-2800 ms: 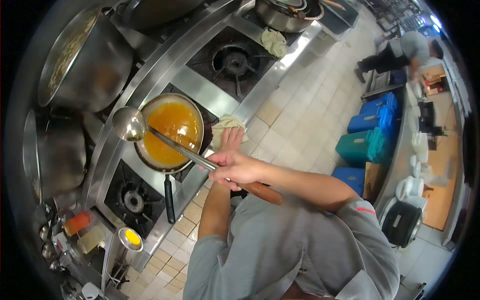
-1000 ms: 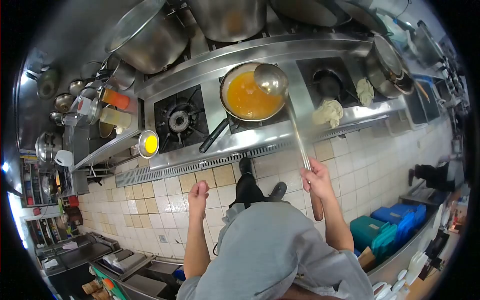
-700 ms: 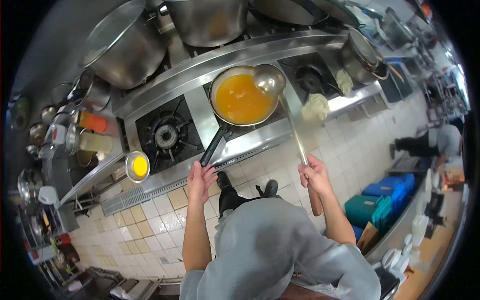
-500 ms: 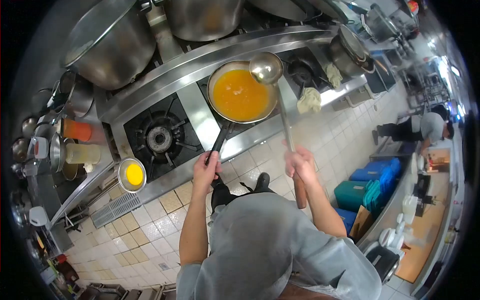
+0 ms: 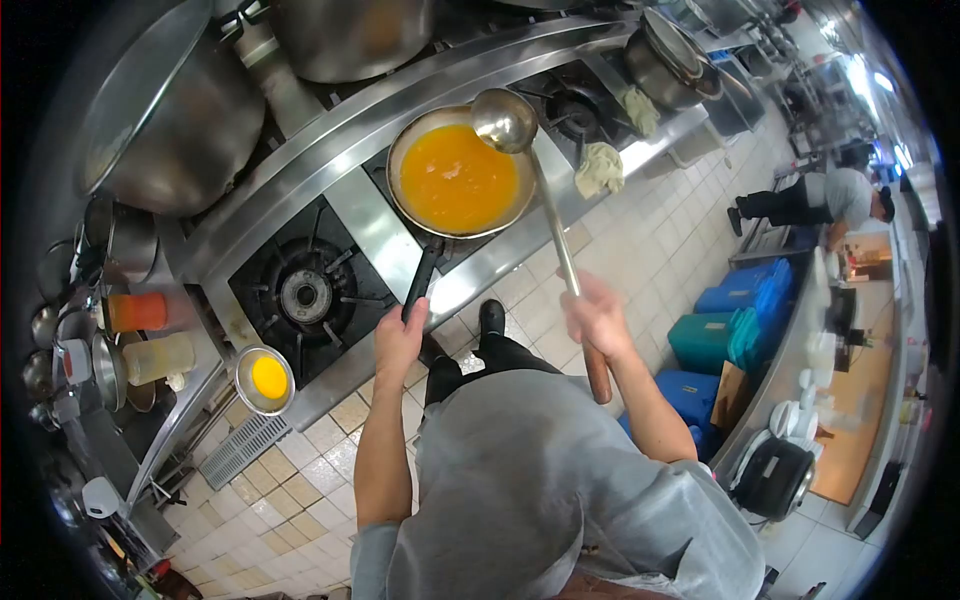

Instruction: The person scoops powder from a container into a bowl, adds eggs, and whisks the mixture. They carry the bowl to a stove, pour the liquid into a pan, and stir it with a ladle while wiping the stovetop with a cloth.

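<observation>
My left hand is wrapped around the black handle of a frying pan, which sits over a stove burner. Orange-yellow liquid covers the pan's bottom, with a few paler bits near its middle. In my right hand, slightly blurred, is a long ladle, gripped near its wooden end. The ladle's round steel bowl overlaps the pan's far right rim, its outer side facing up. To the left of the pan, a small steel bowl contains something bright yellow.
A bare gas burner lies left of the pan, another to its right beside a crumpled cloth. Large pots line the back. Blue and green bins stand at right; a person bends over a counter beyond.
The whole view has shifted, so the pan, ladle and stove appear further left and slightly higher. Both hands keep their grips, and the ladle stays over the pan's far right rim.
</observation>
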Demonstrator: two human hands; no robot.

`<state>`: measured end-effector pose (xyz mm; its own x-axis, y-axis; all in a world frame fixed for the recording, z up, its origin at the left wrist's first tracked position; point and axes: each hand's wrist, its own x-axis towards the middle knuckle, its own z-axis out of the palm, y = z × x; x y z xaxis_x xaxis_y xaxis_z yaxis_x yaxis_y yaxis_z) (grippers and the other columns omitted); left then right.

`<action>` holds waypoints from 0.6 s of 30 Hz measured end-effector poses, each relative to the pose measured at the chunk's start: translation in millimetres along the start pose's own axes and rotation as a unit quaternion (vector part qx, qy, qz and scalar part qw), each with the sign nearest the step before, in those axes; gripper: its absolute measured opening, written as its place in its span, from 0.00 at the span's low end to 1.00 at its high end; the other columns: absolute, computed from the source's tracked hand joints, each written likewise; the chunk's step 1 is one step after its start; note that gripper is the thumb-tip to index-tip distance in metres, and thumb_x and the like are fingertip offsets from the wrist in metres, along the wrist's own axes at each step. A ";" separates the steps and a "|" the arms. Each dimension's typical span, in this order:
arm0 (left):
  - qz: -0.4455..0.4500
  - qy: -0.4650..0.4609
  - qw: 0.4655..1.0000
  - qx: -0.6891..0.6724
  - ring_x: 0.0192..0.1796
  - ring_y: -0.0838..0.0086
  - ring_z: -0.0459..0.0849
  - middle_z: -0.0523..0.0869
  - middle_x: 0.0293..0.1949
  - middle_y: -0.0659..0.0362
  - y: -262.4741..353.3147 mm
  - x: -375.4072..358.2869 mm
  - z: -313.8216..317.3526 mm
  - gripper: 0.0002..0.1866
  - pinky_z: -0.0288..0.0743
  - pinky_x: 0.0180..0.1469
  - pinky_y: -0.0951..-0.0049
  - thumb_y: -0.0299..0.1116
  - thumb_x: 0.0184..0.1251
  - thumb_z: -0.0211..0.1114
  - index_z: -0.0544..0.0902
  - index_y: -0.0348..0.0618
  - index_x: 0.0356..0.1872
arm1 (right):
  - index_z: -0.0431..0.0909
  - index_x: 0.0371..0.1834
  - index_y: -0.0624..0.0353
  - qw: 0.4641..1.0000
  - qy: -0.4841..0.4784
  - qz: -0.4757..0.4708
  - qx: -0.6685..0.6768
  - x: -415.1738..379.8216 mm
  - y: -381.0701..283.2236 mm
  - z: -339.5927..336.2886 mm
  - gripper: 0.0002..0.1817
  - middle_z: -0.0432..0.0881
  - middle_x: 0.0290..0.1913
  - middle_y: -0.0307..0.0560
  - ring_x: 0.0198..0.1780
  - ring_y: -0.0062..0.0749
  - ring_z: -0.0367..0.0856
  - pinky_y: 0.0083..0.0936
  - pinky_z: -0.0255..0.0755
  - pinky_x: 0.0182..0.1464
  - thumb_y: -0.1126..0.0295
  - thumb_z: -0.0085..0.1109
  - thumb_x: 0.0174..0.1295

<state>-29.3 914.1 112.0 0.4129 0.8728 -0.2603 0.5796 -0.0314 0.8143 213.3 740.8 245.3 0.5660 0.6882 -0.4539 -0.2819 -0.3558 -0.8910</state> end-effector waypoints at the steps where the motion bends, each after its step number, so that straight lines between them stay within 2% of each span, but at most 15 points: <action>1: -0.008 -0.012 1.000 -0.007 0.33 0.46 0.83 0.84 0.27 0.42 2.2 -0.4 -1.1 0.31 0.75 0.39 0.55 0.59 0.71 0.62 0.83 0.33 0.31 | 0.73 0.64 0.68 1.000 0.000 0.006 -0.008 1.2 0.8 -4.6 0.24 0.75 0.26 0.38 0.17 0.19 0.69 0.19 0.64 0.19 0.78 0.55 0.63; 5: 0.010 -0.017 1.000 0.005 0.31 0.53 0.82 0.83 0.25 0.44 1.9 2.7 -5.1 0.31 0.74 0.38 0.59 0.58 0.71 0.62 0.83 0.32 0.31 | 0.76 0.64 0.63 1.000 -0.015 0.006 -0.012 8.1 0.3 -29.9 0.23 0.74 0.24 0.34 0.18 0.19 0.70 0.21 0.64 0.20 0.73 0.58 0.65; 7: -0.029 -0.029 0.999 -0.002 0.30 0.60 0.79 0.81 0.23 0.47 3.1 4.2 -11.0 0.31 0.74 0.39 0.61 0.57 0.71 0.63 0.83 0.31 0.31 | 0.75 0.65 0.62 0.998 -0.030 0.001 -0.053 12.7 -1.0 -42.8 0.23 0.73 0.25 0.33 0.19 0.18 0.70 0.21 0.64 0.21 0.72 0.59 0.66; 8: -0.029 -0.025 0.999 -0.010 0.27 0.69 0.76 0.80 0.21 0.54 2.1 5.6 -11.9 0.29 0.71 0.35 0.65 0.55 0.72 0.64 0.83 0.32 0.31 | 0.75 0.65 0.62 0.998 -0.029 0.001 -0.048 15.7 -1.0 -49.3 0.23 0.73 0.25 0.33 0.19 0.18 0.70 0.21 0.64 0.21 0.72 0.59 0.66; 9: -0.028 -0.026 0.999 -0.006 0.27 0.69 0.76 0.80 0.21 0.54 -0.3 8.2 -12.6 0.29 0.71 0.35 0.65 0.55 0.72 0.64 0.83 0.32 0.31 | 0.74 0.66 0.61 0.998 -0.040 0.000 -0.056 18.7 -0.4 -55.3 0.23 0.73 0.26 0.32 0.20 0.17 0.70 0.21 0.64 0.21 0.71 0.59 0.66; 11: -0.095 -0.087 0.990 -0.058 0.25 0.76 0.74 0.80 0.21 0.61 -3.5 9.2 -13.2 0.26 0.67 0.29 0.71 0.55 0.73 0.64 0.85 0.37 0.32 | 0.74 0.66 0.60 0.997 -0.054 0.001 -0.063 22.7 0.1 -62.8 0.24 0.74 0.27 0.32 0.21 0.16 0.70 0.21 0.65 0.21 0.71 0.59 0.67; 15: -0.150 -0.096 0.974 -0.138 0.24 0.82 0.74 0.81 0.23 0.65 -2.9 -0.9 -10.4 0.23 0.63 0.25 0.78 0.54 0.74 0.64 0.85 0.41 0.37 | 0.73 0.68 0.60 0.995 -0.055 0.005 -0.085 28.4 0.8 -66.6 0.25 0.73 0.28 0.31 0.22 0.15 0.69 0.20 0.65 0.22 0.70 0.60 0.67; 17: -0.187 -0.031 0.952 -0.240 0.26 0.81 0.79 0.84 0.28 0.62 -9.5 -10.5 -6.6 0.29 0.65 0.24 0.79 0.62 0.74 0.58 0.83 0.42 0.46 | 0.73 0.69 0.59 0.994 -0.057 0.001 -0.091 31.1 2.6 -65.9 0.26 0.73 0.28 0.30 0.22 0.15 0.69 0.19 0.65 0.22 0.70 0.61 0.67; 18: -0.188 -0.031 0.952 -0.241 0.26 0.81 0.79 0.84 0.28 0.62 -11.7 -16.4 -6.2 0.29 0.65 0.24 0.79 0.62 0.74 0.58 0.83 0.42 0.46 | 0.73 0.69 0.59 0.995 -0.058 -0.001 -0.085 33.0 4.5 -65.7 0.26 0.73 0.28 0.30 0.21 0.15 0.68 0.19 0.64 0.22 0.70 0.61 0.67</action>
<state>-47.2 903.2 110.0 0.2890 0.7471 -0.5987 0.3117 0.5179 0.7967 281.6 720.4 226.9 0.4707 0.7536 -0.4588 -0.1411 -0.4491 -0.8823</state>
